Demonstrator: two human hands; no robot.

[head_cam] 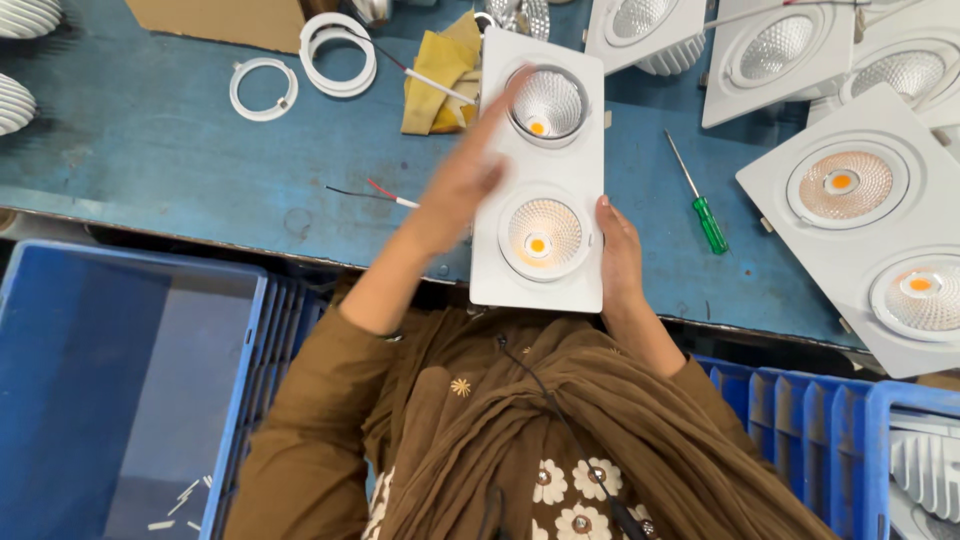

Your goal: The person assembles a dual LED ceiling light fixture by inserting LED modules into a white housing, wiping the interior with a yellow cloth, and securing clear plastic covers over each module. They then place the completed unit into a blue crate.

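Brown cardboard box (220,22) at top edge of blue bench (140,150), flat, plain, corner only in view. Twin downlight panel (540,170): white rect. plate, two ribbed reflector cups w/ orange LED dots, lying near bench front edge. Right hand (620,255) grips panel's lower right edge. Left hand (465,175) blurred, fingers spread, over panel's left side, probably touching upper cup rim. Green-handled screwdriver (700,200) just right. White plastic rings (335,50) top left; yellow cloth (440,70) beside. Blue ribbed crate (120,380) below.
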